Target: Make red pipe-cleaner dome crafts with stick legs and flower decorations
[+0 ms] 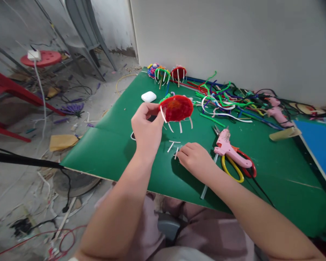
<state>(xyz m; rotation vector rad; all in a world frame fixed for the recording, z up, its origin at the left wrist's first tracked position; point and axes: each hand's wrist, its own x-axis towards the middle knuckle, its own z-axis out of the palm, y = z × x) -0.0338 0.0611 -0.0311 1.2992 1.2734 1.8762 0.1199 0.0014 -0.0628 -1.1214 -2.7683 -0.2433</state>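
On my head feed: left hand [148, 127] has the red disc-like piece [178, 108] pinched at its left edge, held up over the green desk [105, 148], pale strips [180, 127] hanging off its rim. Right hand [194, 157] low at the desk, fingers curled, tips at the small loose strips [175, 142]; can't tell if it grips one. Pink glue gun [232, 150] lies just beyond the right forearm.

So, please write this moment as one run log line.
left hand: holds red round piece | right hand: fingertips at white strip | pink glue gun: on green table
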